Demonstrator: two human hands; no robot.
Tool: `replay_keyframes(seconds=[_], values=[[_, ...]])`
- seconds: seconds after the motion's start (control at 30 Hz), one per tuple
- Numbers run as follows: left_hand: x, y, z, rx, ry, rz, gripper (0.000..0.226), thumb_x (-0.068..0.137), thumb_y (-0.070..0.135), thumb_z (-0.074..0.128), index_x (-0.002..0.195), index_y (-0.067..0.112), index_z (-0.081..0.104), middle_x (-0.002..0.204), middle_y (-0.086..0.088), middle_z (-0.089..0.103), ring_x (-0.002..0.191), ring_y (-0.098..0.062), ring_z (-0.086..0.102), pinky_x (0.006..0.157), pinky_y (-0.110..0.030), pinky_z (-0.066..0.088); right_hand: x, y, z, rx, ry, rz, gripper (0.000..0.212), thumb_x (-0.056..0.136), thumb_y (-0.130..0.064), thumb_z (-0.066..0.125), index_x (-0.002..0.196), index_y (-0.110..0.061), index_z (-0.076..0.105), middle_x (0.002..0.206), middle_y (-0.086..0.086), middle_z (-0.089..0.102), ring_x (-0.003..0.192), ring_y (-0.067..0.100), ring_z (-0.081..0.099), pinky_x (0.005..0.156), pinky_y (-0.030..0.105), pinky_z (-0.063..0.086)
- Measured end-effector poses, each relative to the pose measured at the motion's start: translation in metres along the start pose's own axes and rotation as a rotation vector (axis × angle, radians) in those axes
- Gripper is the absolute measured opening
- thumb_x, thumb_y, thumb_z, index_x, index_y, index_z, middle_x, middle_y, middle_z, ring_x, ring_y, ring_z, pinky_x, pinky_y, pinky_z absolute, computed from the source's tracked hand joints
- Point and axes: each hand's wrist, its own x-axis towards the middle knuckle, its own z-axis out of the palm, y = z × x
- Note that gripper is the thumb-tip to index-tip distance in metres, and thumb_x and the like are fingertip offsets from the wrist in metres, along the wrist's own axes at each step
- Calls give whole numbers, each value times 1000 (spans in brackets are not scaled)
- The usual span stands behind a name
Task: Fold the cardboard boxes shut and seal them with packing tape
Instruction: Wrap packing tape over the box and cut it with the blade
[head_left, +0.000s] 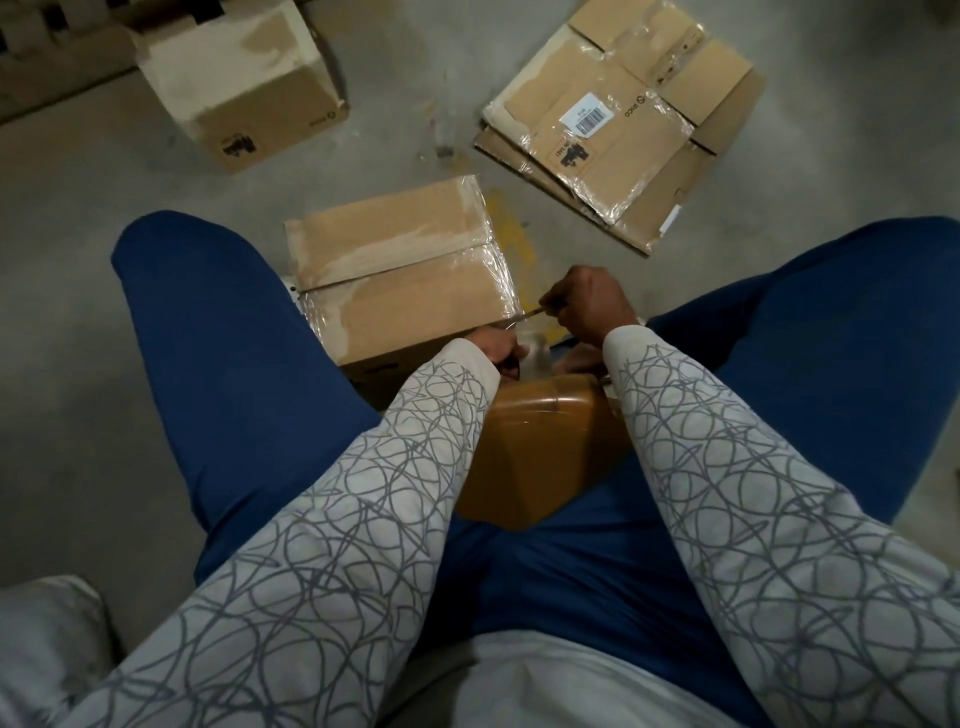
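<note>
Looking down from the head view, the person is sitting over the box (405, 270) on the floor (78, 260), right between the knees, its top flaps already lying closed under clear film. The right hand (592, 306) is pinching a strip of packing tape (530, 314), stretching it off the box's near corner. The left hand (496, 351), half under its sleeve, is curling by that corner; what it's gripping, I can't tell. That tape is looking thin and sticky, likely to twist, so pinching its very end seems wise; the cardboard is looking light and stiff
</note>
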Motion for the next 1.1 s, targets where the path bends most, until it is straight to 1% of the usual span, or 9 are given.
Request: replay_keyframes(seconds=[0.2, 0.3, 0.4, 0.47, 0.6, 0.73, 0.87, 1.0, 1.1], values=[[-3, 2, -1, 60, 7, -19, 24, 100, 20, 59, 84, 3, 64, 79, -12, 66, 59, -19, 59, 52, -28, 48, 1, -2, 4, -3, -2, 11, 29, 88, 2, 71, 113, -10, 78, 111, 9, 73, 88, 12, 56, 79, 25, 45], [-3, 3, 0, 47, -7, -22, 23, 100, 17, 58, 84, 2, 63, 80, -14, 65, 63, -21, 59, 63, -29, 52, 1, -3, 6, -18, -15, 11, 30, 87, 3, 70, 113, -9, 78, 111, 10, 72, 88, 14, 55, 78, 25, 42], [-2, 2, -1, 70, -22, -12, 25, 102, 17, 57, 83, 1, 62, 82, -14, 64, 64, -22, 58, 68, -31, 50, 0, -4, 8, -32, -17, 17, 29, 87, 3, 69, 113, -9, 78, 112, 11, 72, 93, 21, 63, 77, 26, 41], [-4, 2, -1, 102, -30, 9, 27, 103, 18, 54, 83, 1, 61, 85, -14, 64, 65, -21, 57, 79, -33, 50, 0, -4, 10, -39, -20, 13, 29, 87, 3, 69, 112, -9, 78, 113, 11, 72, 99, 26, 66, 77, 26, 40], [-8, 5, -1, 199, -50, 42, 33, 106, 21, 50, 80, 3, 60, 93, -14, 64, 67, -18, 55, 90, -35, 48, 1, 0, 13, -37, -8, 15, 26, 89, -2, 71, 112, -12, 79, 113, 9, 71, 100, 25, 66, 76, 27, 42], [-10, 7, -2, 221, -62, 27, 36, 107, 24, 48, 79, 4, 59, 82, -9, 63, 63, -16, 54, 71, -27, 46, 1, 1, 16, -39, -4, 23, 25, 90, -3, 71, 111, -12, 79, 112, 9, 71, 100, 27, 66, 76, 29, 44], [-13, 8, -3, 167, -66, 14, 32, 106, 20, 50, 80, 3, 58, 79, -10, 61, 64, -18, 54, 70, -28, 47, 0, 1, 19, -61, 5, 22, 23, 90, -5, 71, 111, -13, 79, 113, 10, 67, 102, 29, 64, 76, 31, 44], [-14, 7, -4, 77, -61, -19, 25, 104, 16, 54, 84, 2, 58, 78, -13, 61, 62, -19, 56, 51, -25, 49, 0, -1, 20, -85, 15, -26, 23, 91, -7, 70, 111, -13, 79, 110, 10, 64, 99, 29, 63, 75, 31, 44], [-12, 5, -4, 39, -55, -35, 22, 103, 16, 55, 86, 2, 59, 79, -14, 63, 63, -21, 59, 50, -28, 48, -1, -1, 21, -88, 16, -38, 23, 91, -8, 70, 112, -14, 79, 109, 9, 64, 97, 27, 62, 74, 30, 44]])
